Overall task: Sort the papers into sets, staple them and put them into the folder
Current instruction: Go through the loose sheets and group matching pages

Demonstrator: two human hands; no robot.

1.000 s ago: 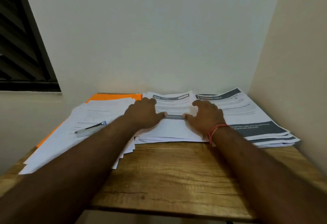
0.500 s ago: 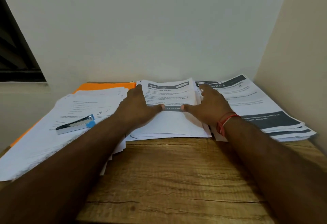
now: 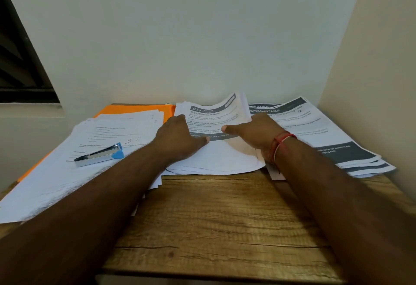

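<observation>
A middle paper stack (image 3: 215,118) headed "3639" lies on the wooden table (image 3: 216,217). My left hand (image 3: 179,137) holds its left edge, thumb on top of the sheets. At the right edge my right hand (image 3: 255,132) grips the stack with the thumb above and the fingers beneath, so that side curls up off the table. A left paper stack (image 3: 74,172) lies over the orange folder (image 3: 132,110). A silver stapler (image 3: 99,155) with a blue end rests on that stack. A right paper stack (image 3: 319,131) with dark bands lies beside my right hand.
White walls close in behind and to the right of the table. A dark louvred window (image 3: 20,63) sits at the upper left. Bare wood shows along the table's front half between my forearms.
Both hands slid from the top of the middle stack out to its side edges. The stack's right side has risen and curled upward.
</observation>
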